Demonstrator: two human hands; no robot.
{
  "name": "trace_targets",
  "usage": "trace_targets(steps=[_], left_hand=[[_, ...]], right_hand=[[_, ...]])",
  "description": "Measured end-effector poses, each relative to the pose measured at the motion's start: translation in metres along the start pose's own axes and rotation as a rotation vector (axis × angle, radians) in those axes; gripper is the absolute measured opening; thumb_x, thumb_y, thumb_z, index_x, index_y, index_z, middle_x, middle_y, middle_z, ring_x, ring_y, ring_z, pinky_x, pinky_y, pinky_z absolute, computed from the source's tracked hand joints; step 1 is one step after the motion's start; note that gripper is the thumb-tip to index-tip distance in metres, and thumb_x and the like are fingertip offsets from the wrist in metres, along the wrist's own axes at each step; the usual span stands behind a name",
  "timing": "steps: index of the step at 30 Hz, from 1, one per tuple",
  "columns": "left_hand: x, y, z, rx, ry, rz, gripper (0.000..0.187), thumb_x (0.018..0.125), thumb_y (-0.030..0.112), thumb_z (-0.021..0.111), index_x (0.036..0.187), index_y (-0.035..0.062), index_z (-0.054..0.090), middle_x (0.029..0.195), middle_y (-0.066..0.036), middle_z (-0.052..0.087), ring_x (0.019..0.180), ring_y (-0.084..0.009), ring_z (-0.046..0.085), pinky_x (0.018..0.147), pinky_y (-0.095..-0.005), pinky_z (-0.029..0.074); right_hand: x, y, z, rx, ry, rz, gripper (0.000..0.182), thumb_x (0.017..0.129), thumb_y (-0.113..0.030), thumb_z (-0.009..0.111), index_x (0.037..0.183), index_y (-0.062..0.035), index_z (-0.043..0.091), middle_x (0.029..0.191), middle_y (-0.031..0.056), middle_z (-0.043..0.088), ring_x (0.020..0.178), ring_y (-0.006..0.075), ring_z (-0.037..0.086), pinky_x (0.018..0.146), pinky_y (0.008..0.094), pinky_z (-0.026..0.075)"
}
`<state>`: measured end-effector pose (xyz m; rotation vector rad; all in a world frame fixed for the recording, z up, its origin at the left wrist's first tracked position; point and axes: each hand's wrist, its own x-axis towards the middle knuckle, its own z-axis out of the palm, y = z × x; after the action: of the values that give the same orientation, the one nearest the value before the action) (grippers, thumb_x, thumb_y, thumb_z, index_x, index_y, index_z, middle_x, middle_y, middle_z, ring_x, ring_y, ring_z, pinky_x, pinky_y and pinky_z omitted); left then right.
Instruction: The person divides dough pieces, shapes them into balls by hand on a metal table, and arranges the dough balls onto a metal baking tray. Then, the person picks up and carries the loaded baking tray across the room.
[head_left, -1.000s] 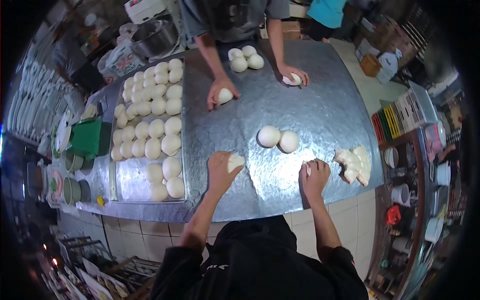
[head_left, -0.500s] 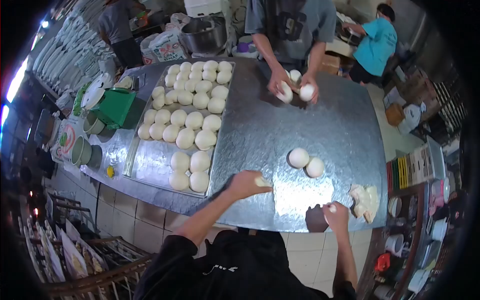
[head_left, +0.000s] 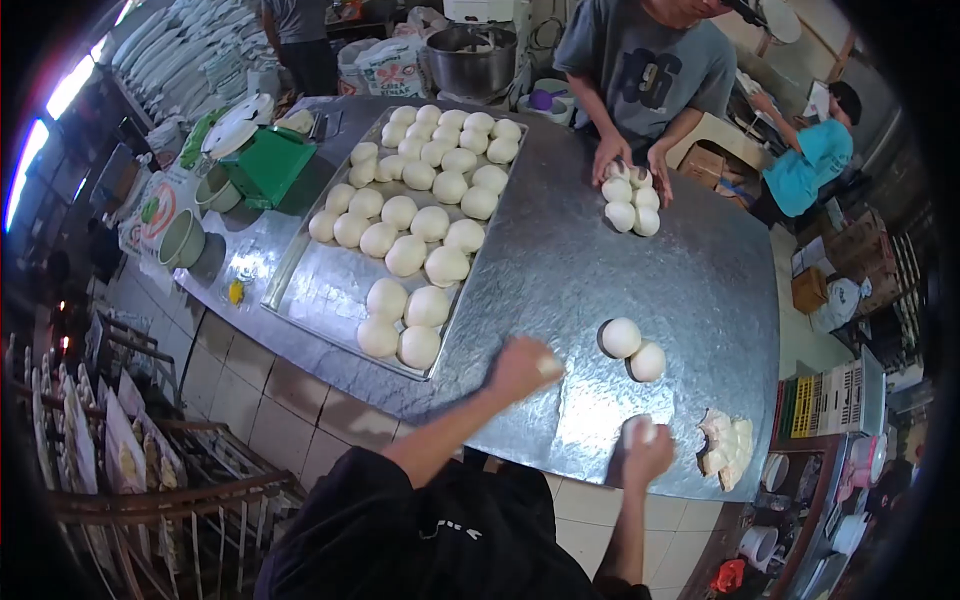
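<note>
On the metal table, my left hand is closed around a piece of white dough that shows past the fingers. My right hand, nearer the table's front edge, is curled over another dough piece. Two smooth dough balls sit touching each other just beyond my hands. A rough, flattened lump of dough lies to the right of my right hand. To the left, a metal tray bears rows of round dough balls.
Across the table a co-worker's hands surround a cluster of dough balls. A green scale and grey cups stand at the left. Stacked crates and a shelf are at the right; a rack stands lower left.
The view has shifted and turned. My right hand has moved up and inward over the table with its dough. The co-worker's dough balls now sit grouped on the table.
</note>
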<state>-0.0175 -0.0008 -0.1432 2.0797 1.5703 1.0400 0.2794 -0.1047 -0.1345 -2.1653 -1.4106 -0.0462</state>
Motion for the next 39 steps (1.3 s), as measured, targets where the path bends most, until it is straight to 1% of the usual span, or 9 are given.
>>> trace_targets(steps=[3,6,12,16,21,26,32,36,39], left_hand=[[-0.032,0.055,0.01,0.105,-0.25,0.24,0.047,0.075,0.056,0.076,0.083,0.0096,0.073,0.084,-0.014,0.068,0.08,-0.0369,0.065,0.074,-0.0479,0.052],[0.014,0.046,-0.021,0.074,-0.569,-0.249,0.067,0.073,0.073,0.072,0.084,0.0071,0.071,0.083,-0.014,0.068,0.087,-0.0355,0.068,0.08,-0.0452,0.054],[0.046,0.012,-0.038,0.299,0.115,0.579,0.068,0.074,0.072,0.071,0.085,0.0057,0.067,0.088,-0.015,0.063,0.08,-0.0347,0.065,0.073,-0.0437,0.053],[0.104,-0.018,-0.037,0.004,0.102,-0.202,0.03,0.081,0.037,0.078,0.081,0.0079,0.069,0.089,-0.013,0.066,0.083,-0.0306,0.062,0.073,-0.0424,0.047],[-0.014,0.017,0.012,-0.07,0.122,0.104,0.02,0.076,0.031,0.079,0.083,0.0128,0.072,0.08,-0.008,0.067,0.075,-0.0307,0.065,0.068,-0.0426,0.052],[0.008,0.05,0.003,-0.018,-0.564,-0.114,0.045,0.075,0.051,0.08,0.084,0.0082,0.069,0.091,-0.011,0.072,0.082,-0.0358,0.068,0.073,-0.0469,0.054],[0.024,0.059,-0.028,0.238,-0.106,0.512,0.051,0.073,0.053,0.083,0.084,0.0054,0.068,0.094,-0.02,0.062,0.085,-0.0325,0.062,0.08,-0.0399,0.052],[0.061,0.003,0.016,-0.414,0.034,-0.189,0.025,0.086,0.032,0.075,0.087,0.0071,0.072,0.101,-0.013,0.068,0.099,-0.029,0.064,0.093,-0.0371,0.048],[0.008,-0.001,0.01,-0.399,-0.059,-0.105,0.02,0.089,0.026,0.071,0.094,0.0066,0.073,0.109,-0.013,0.069,0.102,-0.0314,0.065,0.094,-0.0398,0.049]], right_hand=[[-0.023,-0.041,-0.005,0.111,-0.347,-0.138,0.038,0.08,-0.041,0.078,0.084,-0.0055,0.064,0.072,0.0189,0.066,0.066,0.0401,0.065,0.062,0.0497,0.05],[0.026,0.025,-0.01,0.412,-0.58,0.064,0.037,0.08,-0.04,0.079,0.085,-0.0048,0.067,0.07,0.0172,0.067,0.061,0.0388,0.064,0.06,0.0466,0.051],[0.032,0.028,0.004,-0.1,-0.157,-0.328,0.043,0.059,-0.031,0.082,0.095,-0.0096,0.073,0.115,0.0135,0.055,0.114,0.0379,0.052,0.096,0.0575,0.038],[0.094,0.028,0.0,0.398,0.157,0.013,0.026,0.07,-0.014,0.08,0.083,-0.0042,0.06,0.105,0.0128,0.057,0.098,0.0317,0.055,0.087,0.0414,0.044],[-0.014,-0.051,-0.003,0.083,-0.082,-0.037,0.029,0.073,-0.029,0.08,0.09,-0.009,0.069,0.085,0.0128,0.067,0.081,0.0351,0.065,0.076,0.0458,0.052],[0.015,-0.036,-0.007,0.597,-0.744,0.257,0.031,0.077,-0.034,0.079,0.083,-0.0047,0.071,0.078,0.017,0.072,0.074,0.037,0.07,0.067,0.041,0.055],[0.011,-0.03,-0.026,-0.043,-0.374,-0.167,0.03,0.068,-0.035,0.076,0.083,-0.0098,0.07,0.11,0.0163,0.059,0.11,0.0379,0.054,0.093,0.0464,0.043],[0.079,0.008,0.02,0.956,0.132,0.344,0.007,0.084,-0.007,0.073,0.088,-0.0056,0.068,0.098,0.0092,0.064,0.093,0.0226,0.062,0.083,0.0356,0.049],[0.027,0.015,0.006,0.88,0.028,0.465,0.007,0.089,-0.01,0.072,0.092,-0.0035,0.069,0.095,0.0073,0.071,0.089,0.0159,0.066,0.082,0.0309,0.052]])
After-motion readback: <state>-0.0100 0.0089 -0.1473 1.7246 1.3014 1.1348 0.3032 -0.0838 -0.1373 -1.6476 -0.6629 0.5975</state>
